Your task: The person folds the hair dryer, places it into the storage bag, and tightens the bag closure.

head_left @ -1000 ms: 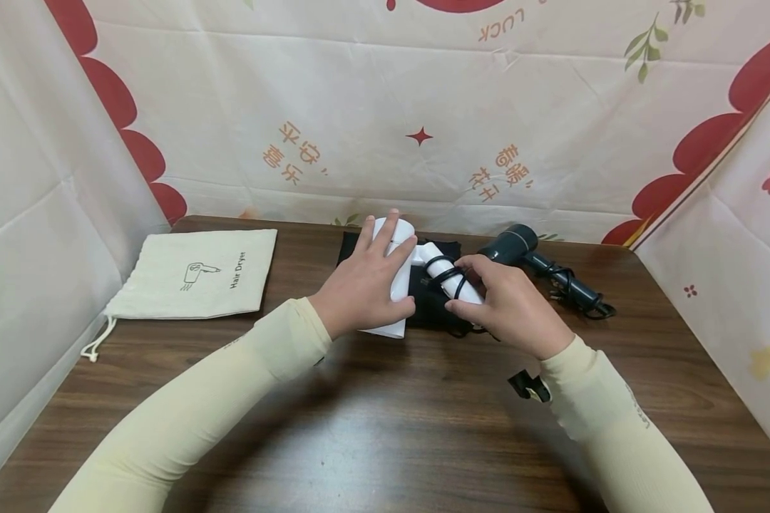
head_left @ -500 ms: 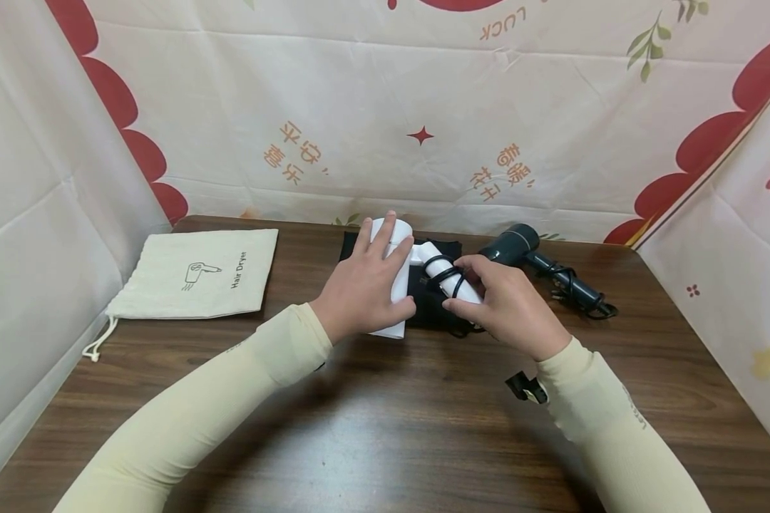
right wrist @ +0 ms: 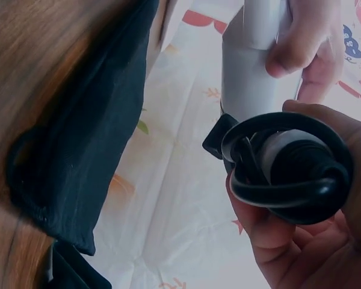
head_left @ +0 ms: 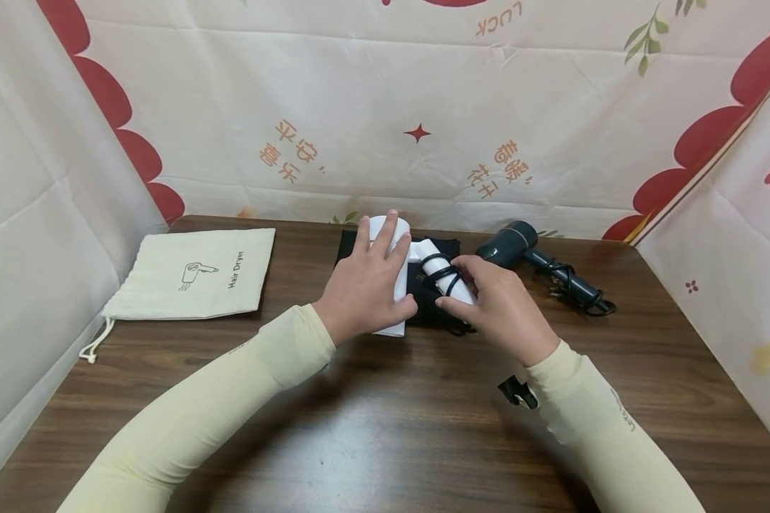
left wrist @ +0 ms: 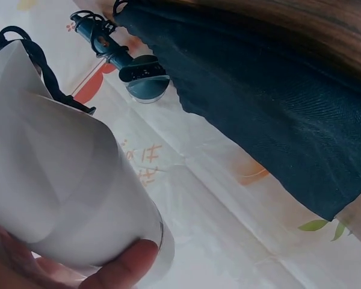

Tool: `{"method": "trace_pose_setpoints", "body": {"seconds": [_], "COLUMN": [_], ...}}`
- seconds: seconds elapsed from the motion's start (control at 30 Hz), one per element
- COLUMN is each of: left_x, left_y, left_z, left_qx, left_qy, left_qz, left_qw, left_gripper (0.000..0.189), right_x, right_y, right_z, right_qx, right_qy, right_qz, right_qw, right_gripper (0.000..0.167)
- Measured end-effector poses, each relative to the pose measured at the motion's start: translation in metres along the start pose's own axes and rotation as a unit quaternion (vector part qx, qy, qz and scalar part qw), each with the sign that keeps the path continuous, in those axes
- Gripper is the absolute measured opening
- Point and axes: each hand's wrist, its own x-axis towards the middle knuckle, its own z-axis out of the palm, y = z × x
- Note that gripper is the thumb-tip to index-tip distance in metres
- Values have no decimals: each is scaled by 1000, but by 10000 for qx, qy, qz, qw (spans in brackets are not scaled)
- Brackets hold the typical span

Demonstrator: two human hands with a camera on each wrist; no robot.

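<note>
A white hair dryer [head_left: 385,226] is between my hands, above a black cloth bag [head_left: 445,246]. Black cord winds round its handle [head_left: 433,263]. My left hand [head_left: 368,285] grips the barrel, fingers spread over the top and thumb on the near side. A white sheet [head_left: 394,330], apparently paper, shows below that hand; in the left wrist view a curved white sheet [left wrist: 78,150] covers the barrel. My right hand [head_left: 503,303] holds the handle's lower end, thumb and fingers round it. In the right wrist view the coiled cord [right wrist: 283,192] hides part of the handle end.
A dark green hair dryer [head_left: 510,244] with its cord wound round the handle lies on the right of the wooden table [head_left: 385,434]. On the left lies a cream drawstring bag [head_left: 167,292] printed "Hair Dryer". A patterned cloth [head_left: 372,85] stands behind the table.
My right hand has shifted slightly left with the handle. The left hand keeps its hold on the barrel, nearly unmoved. The other things lie as before.
</note>
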Motion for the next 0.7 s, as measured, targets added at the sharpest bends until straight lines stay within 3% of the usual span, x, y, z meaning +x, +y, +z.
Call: {"method": "trace_pose_setpoints", "body": {"seconds": [0.37,0.7], "left_x": [-2,-2], "left_y": [2,0], "left_z": [2,-2], "left_qx": [-51,217], "left_qy": [38,133], "left_qz": [-110,-151], "left_qw": [9999,9996], "left_gripper": [81,83], "right_x": [0,4], "right_y": [-5,-9], "right_z": [4,9], "right_qx": [-41,14], "right_qy": [48,52], "right_qz": [197,271], "right_qw": [9998,9996], "right_gripper": [55,55]}}
